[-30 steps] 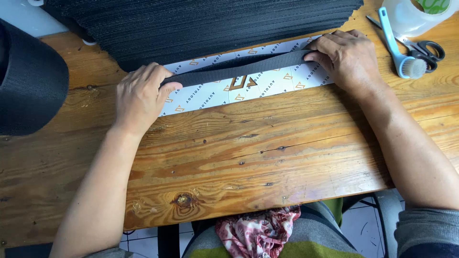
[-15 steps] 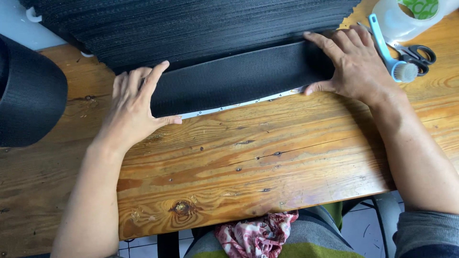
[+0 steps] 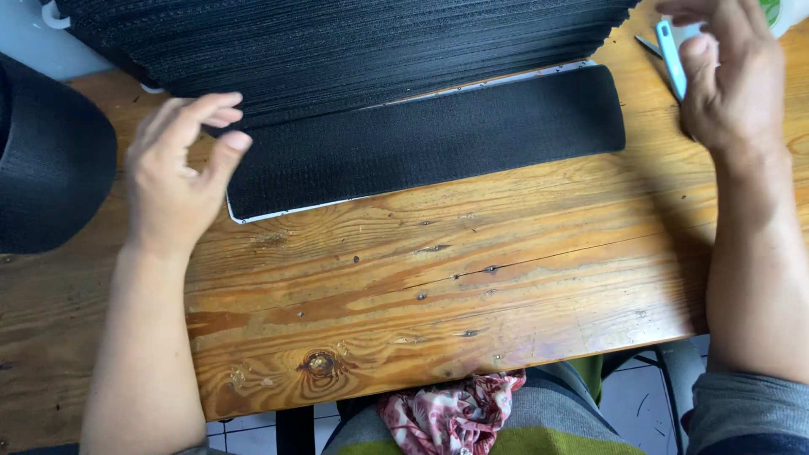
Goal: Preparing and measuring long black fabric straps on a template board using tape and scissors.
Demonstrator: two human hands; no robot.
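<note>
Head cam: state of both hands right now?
Left hand: open, empty, fingertips at the left end of the black fabric strip.
Right hand: open, empty, raised beside the strip's right end.

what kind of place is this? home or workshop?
Likely a small craft or sewing workshop, maybe home-based. A worn wooden table holds a folded black fabric piece beside a tall stack of the same black pieces. A blue-handled tool lies by the right hand; the left hand hovers empty.
</note>
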